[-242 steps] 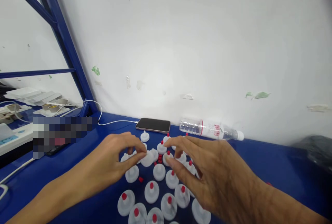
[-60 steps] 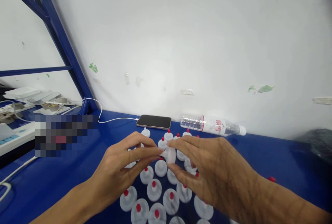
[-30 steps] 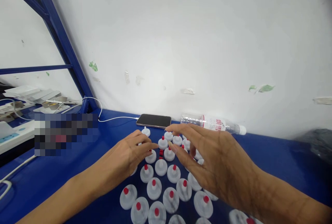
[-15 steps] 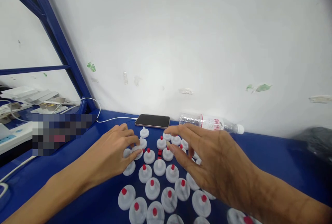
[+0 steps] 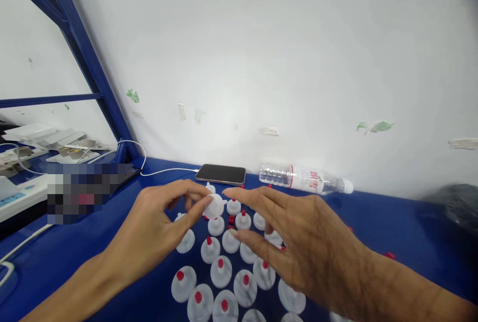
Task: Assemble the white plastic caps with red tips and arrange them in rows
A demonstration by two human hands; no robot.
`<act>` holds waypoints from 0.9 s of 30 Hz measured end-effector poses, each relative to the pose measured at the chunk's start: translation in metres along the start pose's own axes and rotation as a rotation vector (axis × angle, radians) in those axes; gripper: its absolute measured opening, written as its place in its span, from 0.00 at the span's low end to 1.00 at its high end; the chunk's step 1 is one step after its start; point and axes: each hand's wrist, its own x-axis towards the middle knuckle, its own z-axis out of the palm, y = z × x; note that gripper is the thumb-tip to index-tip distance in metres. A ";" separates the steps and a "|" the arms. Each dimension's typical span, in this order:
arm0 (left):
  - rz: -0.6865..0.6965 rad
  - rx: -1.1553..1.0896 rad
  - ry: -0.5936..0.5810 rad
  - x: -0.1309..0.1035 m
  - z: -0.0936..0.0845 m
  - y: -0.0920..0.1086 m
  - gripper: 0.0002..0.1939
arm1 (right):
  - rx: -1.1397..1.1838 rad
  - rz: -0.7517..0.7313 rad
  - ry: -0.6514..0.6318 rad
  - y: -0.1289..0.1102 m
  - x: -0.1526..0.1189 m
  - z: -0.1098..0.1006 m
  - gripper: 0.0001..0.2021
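Between the thumb and fingers of my left hand [image 5: 164, 217] is a white spouted cap [image 5: 214, 207], lifted and tilted with its bare spout toward the right. My right hand [image 5: 295, 232] hovers just right of it, thumb and forefinger spread, with nothing seen between them. Below both hands stand several white spouted caps, many with small red tips, such as one white cap with a red tip [image 5: 221, 271]. Loose red tips [image 5: 231, 219] lie among them. My right hand hides some of the caps.
A phone [image 5: 220, 174] on a white cable lies near the wall. To its right a clear plastic bottle [image 5: 306, 178] lies on its side. A white power strip [image 5: 22, 197] is at the left, by a blue metal frame [image 5: 85, 58]. A dark plastic bag [image 5: 455, 207] sits far right.
My left hand has picked up a white spouted cap from the left of the group and moved it right. My right hand has shifted slightly left and down, its forefinger and thumb still apart.
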 end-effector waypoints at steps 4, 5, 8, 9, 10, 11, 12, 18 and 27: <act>0.002 -0.095 -0.025 -0.011 0.008 0.019 0.04 | -0.106 -0.098 0.053 -0.004 -0.002 0.009 0.23; 0.001 -0.125 -0.033 -0.012 0.009 0.022 0.05 | -0.132 -0.127 0.068 -0.004 -0.002 0.009 0.21; -0.038 -0.201 -0.068 -0.012 0.009 0.025 0.06 | -0.179 -0.176 0.075 -0.004 -0.001 0.005 0.18; -0.057 -0.214 -0.075 -0.011 0.008 0.024 0.07 | -0.193 -0.175 0.064 -0.003 -0.001 0.003 0.17; -0.072 -0.221 -0.080 -0.010 0.007 0.022 0.09 | -0.206 -0.168 0.062 -0.002 0.000 0.000 0.15; -0.079 -0.217 -0.086 -0.009 0.007 0.020 0.10 | -0.215 -0.152 0.068 0.000 0.000 -0.002 0.13; -0.077 -0.201 -0.103 -0.008 0.007 0.019 0.12 | -0.213 -0.130 0.084 0.002 0.000 -0.004 0.13; -0.023 -0.054 -0.339 -0.013 0.011 0.009 0.20 | -0.144 -0.046 0.120 0.008 0.002 -0.007 0.15; 0.181 -0.057 -0.504 -0.009 0.008 0.011 0.20 | -0.191 -0.044 0.130 0.005 0.002 -0.010 0.15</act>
